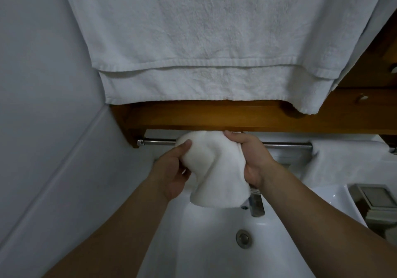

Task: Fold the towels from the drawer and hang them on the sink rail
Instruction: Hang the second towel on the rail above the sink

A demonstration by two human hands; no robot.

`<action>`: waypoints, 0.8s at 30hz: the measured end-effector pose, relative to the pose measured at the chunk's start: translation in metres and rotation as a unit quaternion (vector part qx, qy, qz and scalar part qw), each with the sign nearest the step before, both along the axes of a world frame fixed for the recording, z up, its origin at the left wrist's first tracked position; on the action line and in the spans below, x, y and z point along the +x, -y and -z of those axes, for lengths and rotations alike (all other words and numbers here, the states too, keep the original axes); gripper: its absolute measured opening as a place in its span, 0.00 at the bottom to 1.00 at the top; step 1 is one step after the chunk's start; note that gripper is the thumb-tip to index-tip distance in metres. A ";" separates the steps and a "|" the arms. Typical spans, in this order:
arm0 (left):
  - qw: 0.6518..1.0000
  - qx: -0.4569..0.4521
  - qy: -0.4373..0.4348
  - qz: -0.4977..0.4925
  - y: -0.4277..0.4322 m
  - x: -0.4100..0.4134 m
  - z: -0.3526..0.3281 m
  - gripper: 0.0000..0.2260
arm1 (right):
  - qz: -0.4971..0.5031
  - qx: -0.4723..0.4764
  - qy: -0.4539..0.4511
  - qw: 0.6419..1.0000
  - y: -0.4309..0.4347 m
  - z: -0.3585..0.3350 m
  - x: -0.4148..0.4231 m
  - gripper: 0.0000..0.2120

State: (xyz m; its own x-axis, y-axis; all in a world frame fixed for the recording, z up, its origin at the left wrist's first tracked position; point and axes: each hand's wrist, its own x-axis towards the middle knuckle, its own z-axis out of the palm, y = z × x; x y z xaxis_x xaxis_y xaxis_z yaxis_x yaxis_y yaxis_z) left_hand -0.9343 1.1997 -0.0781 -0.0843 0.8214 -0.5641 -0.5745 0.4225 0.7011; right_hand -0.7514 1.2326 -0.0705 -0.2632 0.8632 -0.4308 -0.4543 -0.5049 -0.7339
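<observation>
A small white towel (pixel 214 170) is held right at the middle of the rail (pixel 285 144), covering that stretch of it. Whether its top fold already lies over the bar or only in front cannot be told. The left hand (pixel 171 170) pinches the towel's left side, thumb on the front. The right hand (pixel 251 159) is curled round its right edge, close under the rail. The towel looks light, soft and limp: it sags and bunches between the two grips, so it would likely slump if held at one point. Holding both upper corners should keep the fold flat while it drapes. Another towel (pixel 343 161) lies at the rail's right end. A big towel (pixel 193 30) hangs above the rail, and the sink (pixel 214 245) and tap (pixel 256 204) sit below it. No brand, label or writing can be read anywhere.
</observation>
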 end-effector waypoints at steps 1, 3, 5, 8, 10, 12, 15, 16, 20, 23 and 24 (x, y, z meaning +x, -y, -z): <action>1.000 -0.004 -0.002 -0.014 -0.002 -0.003 0.000 0.25 | -0.004 0.004 0.006 1.000 0.000 -0.001 0.001 0.15; 1.000 -0.003 -0.007 -0.024 -0.005 -0.007 0.000 0.24 | -0.003 0.004 0.040 0.999 -0.001 -0.005 0.002 0.15; 1.000 0.005 -0.011 -0.025 -0.009 -0.011 -0.003 0.22 | 0.022 0.001 0.087 0.996 -0.003 -0.009 0.002 0.13; 0.999 0.022 -0.021 -0.029 -0.019 -0.015 -0.010 0.16 | 0.093 0.008 0.126 0.988 -0.008 -0.009 0.003 0.11; 0.999 0.030 -0.033 -0.018 -0.025 -0.016 -0.014 0.13 | 0.124 0.012 0.133 0.983 -0.010 -0.008 0.001 0.11; 0.999 0.031 -0.042 -0.009 -0.029 -0.017 -0.015 0.15 | 0.140 0.018 0.131 0.981 -0.010 -0.007 -0.002 0.10; 0.998 0.038 -0.049 -0.012 -0.030 -0.022 -0.010 0.17 | 0.154 0.035 0.124 0.980 -0.009 -0.004 -0.005 0.10; 0.998 0.040 -0.048 -0.018 -0.030 -0.025 -0.007 0.17 | 0.153 0.041 0.128 0.979 -0.010 -0.003 -0.005 0.10; 0.997 0.024 -0.063 -0.031 -0.032 -0.029 -0.009 0.10 | 0.152 0.040 0.170 0.973 -0.013 0.005 -0.006 0.07; 0.994 0.002 -0.108 0.003 -0.035 -0.025 -0.016 0.02 | 0.171 0.033 0.201 0.964 -0.014 0.011 -0.009 0.07; 0.993 -0.002 -0.118 0.012 -0.037 -0.024 -0.017 0.02 | 0.170 0.033 0.202 0.964 -0.013 0.011 -0.009 0.07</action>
State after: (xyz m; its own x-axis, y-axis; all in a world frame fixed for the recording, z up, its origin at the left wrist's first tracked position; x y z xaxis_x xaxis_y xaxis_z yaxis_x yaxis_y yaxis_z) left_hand -0.9586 1.2363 -0.0610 -0.1960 0.8225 -0.5340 -0.3841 0.4367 0.8135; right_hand -0.7606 1.2461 -0.0816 0.2180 0.8993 -0.3791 -0.2547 -0.3225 -0.9116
